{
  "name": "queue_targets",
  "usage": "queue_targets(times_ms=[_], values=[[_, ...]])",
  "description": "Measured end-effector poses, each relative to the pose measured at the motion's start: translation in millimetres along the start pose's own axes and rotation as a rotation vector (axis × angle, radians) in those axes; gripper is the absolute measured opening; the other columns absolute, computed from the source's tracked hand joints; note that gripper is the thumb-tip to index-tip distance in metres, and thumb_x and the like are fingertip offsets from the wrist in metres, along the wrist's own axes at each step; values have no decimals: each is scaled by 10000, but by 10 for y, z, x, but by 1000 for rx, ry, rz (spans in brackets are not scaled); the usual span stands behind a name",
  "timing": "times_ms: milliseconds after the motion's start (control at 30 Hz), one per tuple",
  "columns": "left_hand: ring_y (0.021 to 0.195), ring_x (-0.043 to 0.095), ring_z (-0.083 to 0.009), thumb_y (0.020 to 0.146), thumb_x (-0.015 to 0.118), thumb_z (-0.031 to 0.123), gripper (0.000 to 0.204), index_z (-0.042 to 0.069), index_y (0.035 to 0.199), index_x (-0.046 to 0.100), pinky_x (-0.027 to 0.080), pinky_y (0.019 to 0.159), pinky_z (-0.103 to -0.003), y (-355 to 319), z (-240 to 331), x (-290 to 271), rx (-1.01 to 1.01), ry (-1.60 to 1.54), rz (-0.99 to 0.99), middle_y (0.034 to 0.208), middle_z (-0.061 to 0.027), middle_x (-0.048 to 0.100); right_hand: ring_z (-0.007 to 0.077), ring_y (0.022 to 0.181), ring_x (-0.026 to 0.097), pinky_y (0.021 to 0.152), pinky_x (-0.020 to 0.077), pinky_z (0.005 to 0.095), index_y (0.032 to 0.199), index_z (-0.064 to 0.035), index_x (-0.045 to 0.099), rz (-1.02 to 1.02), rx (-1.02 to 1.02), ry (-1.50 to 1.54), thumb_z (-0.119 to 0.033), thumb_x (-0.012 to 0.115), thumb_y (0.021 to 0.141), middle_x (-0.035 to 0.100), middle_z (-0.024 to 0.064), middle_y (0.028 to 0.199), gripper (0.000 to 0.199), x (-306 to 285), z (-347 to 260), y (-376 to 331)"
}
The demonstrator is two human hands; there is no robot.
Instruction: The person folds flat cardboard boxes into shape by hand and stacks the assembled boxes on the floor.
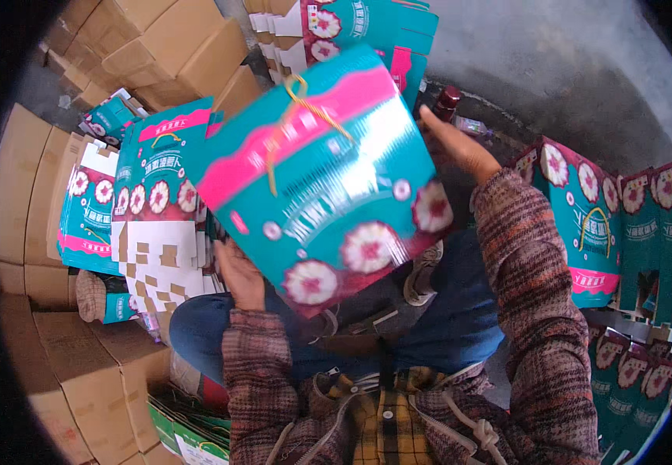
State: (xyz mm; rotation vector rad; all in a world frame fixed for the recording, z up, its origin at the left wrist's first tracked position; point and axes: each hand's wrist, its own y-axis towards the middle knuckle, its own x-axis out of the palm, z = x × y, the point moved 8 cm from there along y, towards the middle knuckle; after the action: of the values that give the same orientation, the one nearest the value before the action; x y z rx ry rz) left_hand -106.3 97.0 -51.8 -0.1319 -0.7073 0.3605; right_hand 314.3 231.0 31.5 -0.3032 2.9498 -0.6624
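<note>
Teal gift box [328, 178] above concrete floor [553, 70]

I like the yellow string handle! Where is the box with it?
In the head view's middle, the teal-and-pink box is held up between the left hand and right hand, above the person's lap.

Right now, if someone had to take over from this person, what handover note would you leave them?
Left hand: grips the lower left edge of a teal gift box, held up over the lap.
Right hand: open, flat against the box's upper right edge.
Box: assembled shape, yellow cord handle on top; whether its bottom is closed is hidden.
Flat teal boxes are stacked on the left; made-up ones stand on the right. Brown cartons lie behind.
Left: the flat stack remains unfolded.
</note>
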Motion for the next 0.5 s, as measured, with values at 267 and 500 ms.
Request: queue_targets(times_ms=[267, 500], values=[[1153, 537, -238, 1011, 400, 419, 518, 24, 1345, 436, 435, 978, -383, -79, -231, -286, 180, 249, -17, 1327, -90, 515, 212, 1237, 466, 1069, 343, 372, 1396, -21, 408, -329, -271, -53, -534, 268, 1007, 498, 95, 1358, 659, 593, 99, -3], [1216, 492, -245, 1009, 427, 389, 542, 4, 1389, 396, 420, 997, -374, -329, -391, 524, -195, 19, -172, 1369, -108, 481, 241, 1129, 567, 994, 431, 368, 1343, -3, 476, -175, 116, -128, -636, 405, 929, 559, 169, 1286, 760, 164, 707, 188]])
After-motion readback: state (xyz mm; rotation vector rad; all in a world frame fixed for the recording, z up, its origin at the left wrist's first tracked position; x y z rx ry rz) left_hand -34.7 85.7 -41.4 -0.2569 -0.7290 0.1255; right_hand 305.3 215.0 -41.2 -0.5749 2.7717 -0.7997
